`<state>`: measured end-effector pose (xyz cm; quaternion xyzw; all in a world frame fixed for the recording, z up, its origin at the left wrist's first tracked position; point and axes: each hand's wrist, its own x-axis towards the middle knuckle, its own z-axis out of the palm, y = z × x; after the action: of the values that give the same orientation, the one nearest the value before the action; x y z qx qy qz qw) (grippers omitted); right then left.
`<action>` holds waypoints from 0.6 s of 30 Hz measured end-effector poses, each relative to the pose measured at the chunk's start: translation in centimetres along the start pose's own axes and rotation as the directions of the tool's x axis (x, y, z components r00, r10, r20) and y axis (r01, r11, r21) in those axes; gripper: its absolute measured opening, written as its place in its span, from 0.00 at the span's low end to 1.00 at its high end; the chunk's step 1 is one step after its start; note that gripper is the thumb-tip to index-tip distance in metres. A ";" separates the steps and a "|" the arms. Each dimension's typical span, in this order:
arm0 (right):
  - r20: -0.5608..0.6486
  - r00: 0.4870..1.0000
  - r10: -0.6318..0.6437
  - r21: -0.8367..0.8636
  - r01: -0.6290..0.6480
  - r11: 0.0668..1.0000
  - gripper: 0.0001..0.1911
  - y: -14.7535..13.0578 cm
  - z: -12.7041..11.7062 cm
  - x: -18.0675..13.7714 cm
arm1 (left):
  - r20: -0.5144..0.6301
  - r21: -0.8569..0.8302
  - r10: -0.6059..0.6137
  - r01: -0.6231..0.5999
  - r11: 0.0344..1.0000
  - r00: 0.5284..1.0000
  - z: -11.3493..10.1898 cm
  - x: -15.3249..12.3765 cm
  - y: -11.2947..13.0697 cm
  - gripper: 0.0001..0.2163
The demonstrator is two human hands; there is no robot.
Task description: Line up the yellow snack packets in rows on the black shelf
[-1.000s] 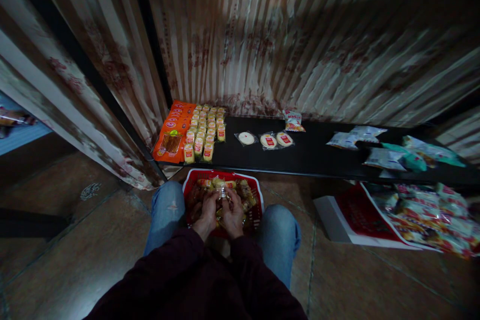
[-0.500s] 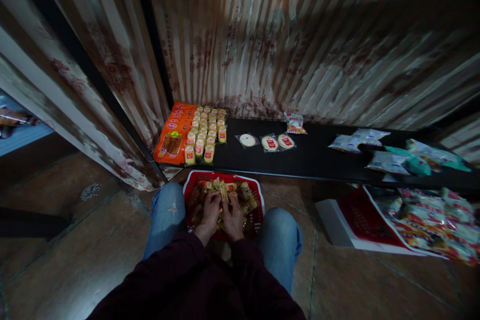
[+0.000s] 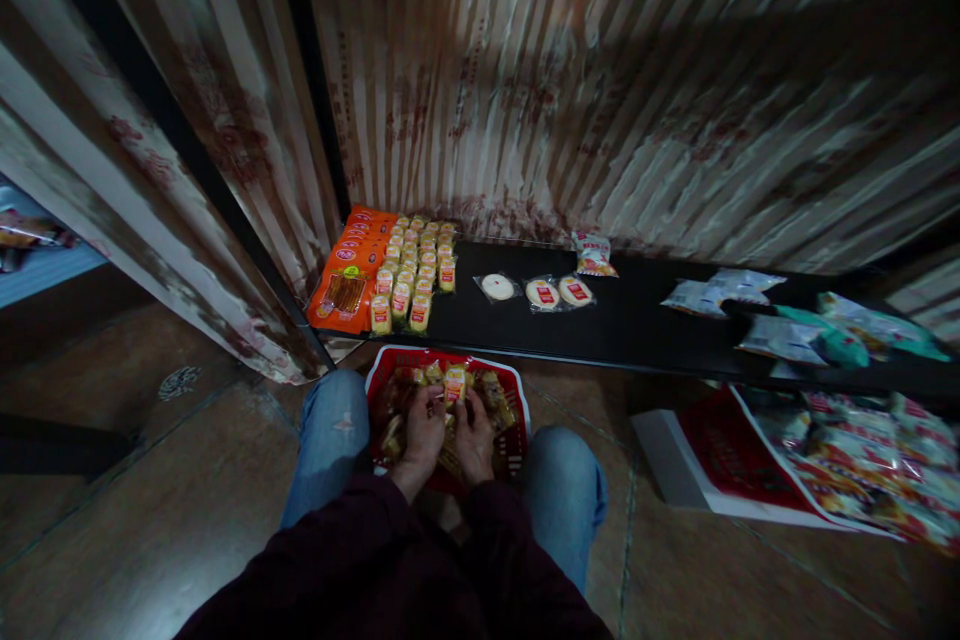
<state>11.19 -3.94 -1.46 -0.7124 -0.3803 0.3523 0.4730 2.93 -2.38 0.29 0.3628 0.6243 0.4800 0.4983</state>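
A red basket (image 3: 516, 398) full of small wrapped snack packets rests on the floor between my knees. Both hands are inside it, side by side. My left hand (image 3: 422, 432) and my right hand (image 3: 474, 430) have their fingers curled around a yellow snack packet with a red label (image 3: 454, 384), raised a little above the heap. Just beyond the basket, a low black shelf (image 3: 637, 325) carries neat rows of the same yellow packets (image 3: 409, 270) beside orange flat packets (image 3: 349, 265).
Round wrapped cakes (image 3: 536, 291) and a small bag (image 3: 593, 255) lie mid-shelf; pale and green bags (image 3: 795, 325) lie at its right. A red-and-white box (image 3: 701, 460) with a pile of packets (image 3: 862, 455) sits on the floor right. Corrugated metal wall behind; tiled floor.
My hands dipped into the heap of packets and have now come up with a yellow red-labelled packet held between them. The view shifted slightly downward.
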 end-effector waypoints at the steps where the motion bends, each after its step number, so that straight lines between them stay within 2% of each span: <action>1: -0.001 1.000 -0.008 0.006 0.008 1.000 0.35 -0.2 0.0 0.1 | -0.001 0.013 0.003 -0.003 1.000 1.000 0.0 0.0 0.1 0.09; 10: 0.052 0.994 -0.096 -0.013 0.097 0.995 0.32 -1.8 -0.2 2.1 | 0.070 0.021 0.112 -0.114 0.993 0.991 0.6 -0.3 2.9 0.16; 15: 0.005 0.981 -0.194 -0.057 0.194 0.979 0.31 -2.6 -0.1 3.9 | 0.067 0.089 0.190 -0.195 0.977 0.980 1.1 0.9 4.7 0.16; 18: 0.016 0.974 -0.226 -0.062 0.227 0.972 0.30 -3.3 0.2 5.2 | 0.077 0.145 0.189 -0.198 0.969 0.979 1.5 1.9 5.2 0.16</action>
<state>12.77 1.57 0.89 -0.6774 -0.4721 0.2871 0.4856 3.81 1.19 4.71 0.4738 0.6046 0.4657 0.4394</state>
